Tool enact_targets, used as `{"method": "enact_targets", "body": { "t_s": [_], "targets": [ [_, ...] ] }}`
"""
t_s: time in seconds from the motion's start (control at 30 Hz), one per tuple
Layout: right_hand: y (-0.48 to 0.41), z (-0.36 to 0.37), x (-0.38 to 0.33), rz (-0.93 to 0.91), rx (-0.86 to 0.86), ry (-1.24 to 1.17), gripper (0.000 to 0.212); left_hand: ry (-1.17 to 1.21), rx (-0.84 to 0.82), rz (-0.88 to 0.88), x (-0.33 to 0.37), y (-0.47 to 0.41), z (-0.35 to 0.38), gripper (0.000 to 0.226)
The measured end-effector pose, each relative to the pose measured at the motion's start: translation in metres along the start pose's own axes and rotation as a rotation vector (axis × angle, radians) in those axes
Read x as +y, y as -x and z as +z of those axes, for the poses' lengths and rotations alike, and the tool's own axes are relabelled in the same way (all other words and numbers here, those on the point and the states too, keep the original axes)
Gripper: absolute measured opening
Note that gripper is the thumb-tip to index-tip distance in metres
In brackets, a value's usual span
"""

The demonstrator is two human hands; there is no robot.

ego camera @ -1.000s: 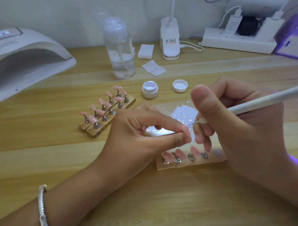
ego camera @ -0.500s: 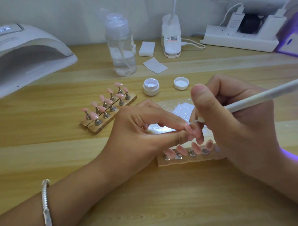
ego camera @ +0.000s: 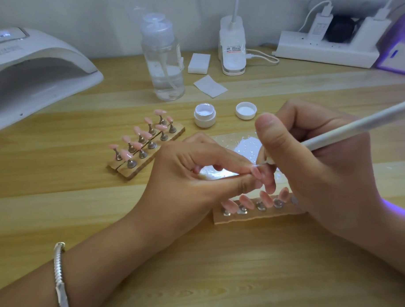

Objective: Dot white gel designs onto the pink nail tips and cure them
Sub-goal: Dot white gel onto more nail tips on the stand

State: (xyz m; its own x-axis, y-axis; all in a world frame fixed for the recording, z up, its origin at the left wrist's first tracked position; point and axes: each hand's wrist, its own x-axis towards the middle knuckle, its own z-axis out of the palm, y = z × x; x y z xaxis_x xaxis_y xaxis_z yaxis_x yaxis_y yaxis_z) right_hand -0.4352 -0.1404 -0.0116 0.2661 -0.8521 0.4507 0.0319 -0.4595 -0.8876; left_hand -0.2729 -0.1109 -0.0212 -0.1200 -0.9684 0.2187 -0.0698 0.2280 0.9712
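My left hand (ego camera: 188, 176) pinches a pink nail tip (ego camera: 256, 172) between thumb and forefinger above a glossy mixing palette (ego camera: 223, 173). My right hand (ego camera: 317, 172) grips a white dotting pen (ego camera: 356, 127), its fine point touching that tip. Just below my fingers, a wooden strip (ego camera: 256, 217) carries several pink tips on metal stands. Two more wooden strips (ego camera: 146, 143) with several pink tips lie to the left. An open jar of white gel (ego camera: 204, 115) and its lid (ego camera: 246, 110) sit behind my hands.
A white curing lamp (ego camera: 33, 74) stands at the far left. A clear pump bottle (ego camera: 162, 60), white wipes (ego camera: 209, 83), a white lamp base (ego camera: 232, 49) and a power strip (ego camera: 326, 50) line the back. A purple-lit device (ego camera: 397, 52) is at the right edge.
The pen's point has come down from just off the held tip onto it. My left hand keeps its pinch in the same place.
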Motion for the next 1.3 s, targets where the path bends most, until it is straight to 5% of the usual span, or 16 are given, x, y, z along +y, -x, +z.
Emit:
{"method": "enact_targets", "body": {
  "t_s": [0.5,0.73,0.93,1.1,1.3],
  "targets": [
    [0.000,-0.002,0.004,-0.008,-0.007,0.011,0.038,-0.029,-0.006,0.028,-0.004,-0.001,-0.001,0.016],
    [-0.015,-0.011,-0.004,-0.084,0.131,-0.097,0.039,0.058,0.021,-0.016,-0.006,0.001,0.001,0.011],
    [-0.030,-0.028,0.005,-0.035,0.184,0.023,0.039,-0.113,0.023,0.022,-0.005,-0.002,-0.002,0.014],
    [-0.025,-0.039,0.030,0.055,0.102,0.349,0.044,-0.154,0.048,0.012,-0.005,-0.001,-0.003,0.009],
    [-0.025,-0.042,0.042,0.020,0.014,0.402,0.047,-0.177,0.047,0.033,-0.005,-0.001,-0.005,0.009]
  ]
}}
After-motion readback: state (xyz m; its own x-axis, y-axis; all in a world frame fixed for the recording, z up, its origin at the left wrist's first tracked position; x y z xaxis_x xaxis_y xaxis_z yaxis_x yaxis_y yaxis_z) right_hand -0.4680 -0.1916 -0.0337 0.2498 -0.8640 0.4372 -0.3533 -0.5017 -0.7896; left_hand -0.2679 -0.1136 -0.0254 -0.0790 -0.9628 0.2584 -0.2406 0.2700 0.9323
